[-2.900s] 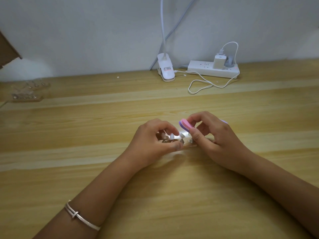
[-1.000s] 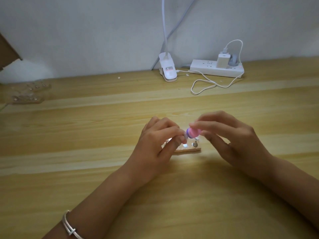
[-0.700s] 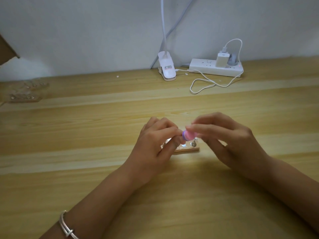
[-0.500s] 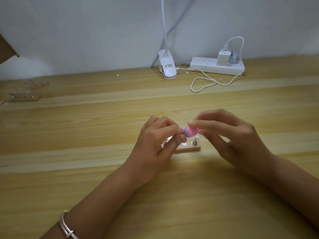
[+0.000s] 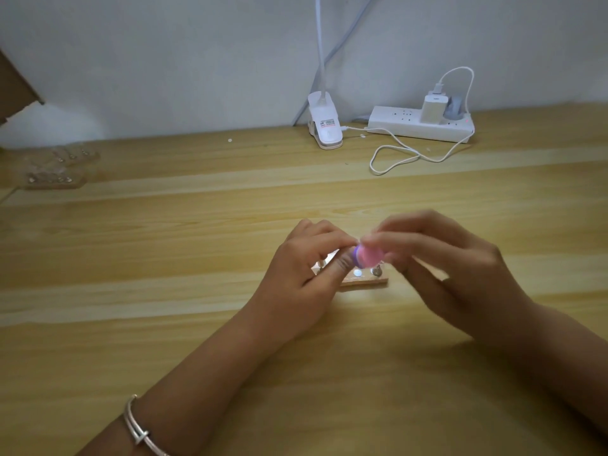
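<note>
At mid-table, versus the frame from about three seconds back, the right hand (image 5: 460, 268) has lifted the pink block (image 5: 370, 256) off the level of the wooden strip (image 5: 365, 283). We now see the block held just above the strip's right half. Against the last half second almost nothing differs, except that the right hand is now motion-blurred.

The right hand pinches the block between thumb below and fingertips on top. The block sticks out past those fingertips toward the left hand (image 5: 296, 284). The left hand's fingers curl down over the strip's left end and grip it, thumb lying along the strip. Its index fingertip meets the block's near end.

We read the block's long axis as running roughly left to right across the table (image 5: 197, 225), about level. Its purple end faces the left hand and its pink body runs back into the right hand's pinch. Blur stops us giving a finer tilt. The strip lies flat, long side left to right, with small metal studs showing under the block.
</note>
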The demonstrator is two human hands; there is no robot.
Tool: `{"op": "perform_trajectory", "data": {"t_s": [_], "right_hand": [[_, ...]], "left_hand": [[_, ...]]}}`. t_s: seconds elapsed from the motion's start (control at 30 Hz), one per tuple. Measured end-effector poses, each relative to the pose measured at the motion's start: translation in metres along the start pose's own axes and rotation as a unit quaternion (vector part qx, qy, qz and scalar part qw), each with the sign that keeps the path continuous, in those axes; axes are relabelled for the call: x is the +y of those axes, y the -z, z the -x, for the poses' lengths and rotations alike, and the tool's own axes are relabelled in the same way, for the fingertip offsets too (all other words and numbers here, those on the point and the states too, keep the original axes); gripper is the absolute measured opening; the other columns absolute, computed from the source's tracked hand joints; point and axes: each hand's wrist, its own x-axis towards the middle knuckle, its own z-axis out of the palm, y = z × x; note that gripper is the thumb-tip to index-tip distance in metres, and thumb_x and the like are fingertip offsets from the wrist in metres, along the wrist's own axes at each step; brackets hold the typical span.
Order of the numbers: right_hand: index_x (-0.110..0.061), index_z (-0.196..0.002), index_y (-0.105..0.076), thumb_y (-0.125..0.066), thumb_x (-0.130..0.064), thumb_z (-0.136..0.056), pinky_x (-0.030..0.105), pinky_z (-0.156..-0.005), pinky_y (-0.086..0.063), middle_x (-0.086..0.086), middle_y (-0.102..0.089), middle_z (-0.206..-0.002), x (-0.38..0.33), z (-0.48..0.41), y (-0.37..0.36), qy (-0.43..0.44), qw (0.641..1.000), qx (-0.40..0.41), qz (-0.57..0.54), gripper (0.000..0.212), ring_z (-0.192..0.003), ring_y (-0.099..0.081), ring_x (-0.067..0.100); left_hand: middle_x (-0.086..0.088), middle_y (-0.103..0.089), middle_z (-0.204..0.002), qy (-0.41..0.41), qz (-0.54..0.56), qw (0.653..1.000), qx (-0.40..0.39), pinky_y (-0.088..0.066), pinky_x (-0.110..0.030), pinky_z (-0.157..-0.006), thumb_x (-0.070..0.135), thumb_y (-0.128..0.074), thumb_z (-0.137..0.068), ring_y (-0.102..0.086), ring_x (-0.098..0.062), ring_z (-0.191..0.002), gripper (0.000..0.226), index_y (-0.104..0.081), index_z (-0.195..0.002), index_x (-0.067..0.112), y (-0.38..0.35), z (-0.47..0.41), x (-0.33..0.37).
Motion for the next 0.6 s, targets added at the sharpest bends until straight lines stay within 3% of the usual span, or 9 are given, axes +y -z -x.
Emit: {"op": "perform_trajectory", "data": {"t_s": [0.07,0.2,0.33,0.47,0.6], "right_hand": [[-0.002,-0.116,-0.071,-0.063,0.005,-0.091,0.036,-0.085,-0.054,0.013,-0.067,-0.106,0.001,-0.001,0.002,-0.02,1.0,0.011,-0.001,0.027,-0.097,-0.067,0.023],[-0.002,-0.115,-0.071,-0.062,0.01,-0.091,0.031,-0.087,-0.053,0.014,-0.067,-0.107,-0.008,0.002,-0.006,0.025,1.0,-0.01,-0.009,0.029,-0.099,-0.067,0.021],[-0.004,-0.114,-0.071,-0.065,0.005,-0.091,0.031,-0.089,-0.053,0.013,-0.067,-0.105,0.001,0.0,0.001,-0.021,1.0,0.022,0.007,0.026,-0.098,-0.067,0.022],[-0.004,-0.117,-0.071,-0.062,0.007,-0.093,0.03,-0.09,-0.053,0.012,-0.066,-0.108,-0.008,0.003,-0.007,0.021,1.0,0.008,-0.009,0.028,-0.101,-0.066,0.019],[-0.012,-0.114,-0.069,-0.064,0.0,-0.093,0.023,-0.092,-0.05,0.008,-0.066,-0.105,0.005,0.0,0.004,-0.049,0.997,0.05,0.012,0.024,-0.099,-0.064,0.016]], "left_hand": [[0.009,-0.061,-0.081,0.006,0.0,1.0,0.0,-0.038,-0.026,-0.078,0.016,-0.057,-0.093,-0.051,-0.019,-0.083,0.017,-0.073,-0.088,0.016,0.0,0.0,0.001],[0.007,-0.063,-0.083,0.002,0.005,1.0,-0.002,-0.038,-0.026,-0.077,0.008,-0.056,-0.089,-0.052,-0.02,-0.084,0.018,-0.071,-0.088,0.016,0.0,0.0,0.002],[0.008,-0.063,-0.081,0.01,0.01,1.0,0.003,-0.041,-0.033,-0.08,0.015,-0.056,-0.092,-0.054,-0.022,-0.086,0.017,-0.069,-0.086,0.024,0.002,-0.001,0.004],[0.004,-0.063,-0.082,0.002,0.015,1.0,0.0,-0.041,-0.034,-0.077,0.01,-0.055,-0.09,-0.053,-0.024,-0.085,0.017,-0.069,-0.088,0.02,0.002,0.0,0.005],[0.008,-0.064,-0.082,0.005,0.021,1.0,0.007,-0.042,-0.037,-0.08,0.013,-0.054,-0.094,-0.054,-0.025,-0.084,0.019,-0.07,-0.085,0.018,0.006,0.0,0.005]]}}
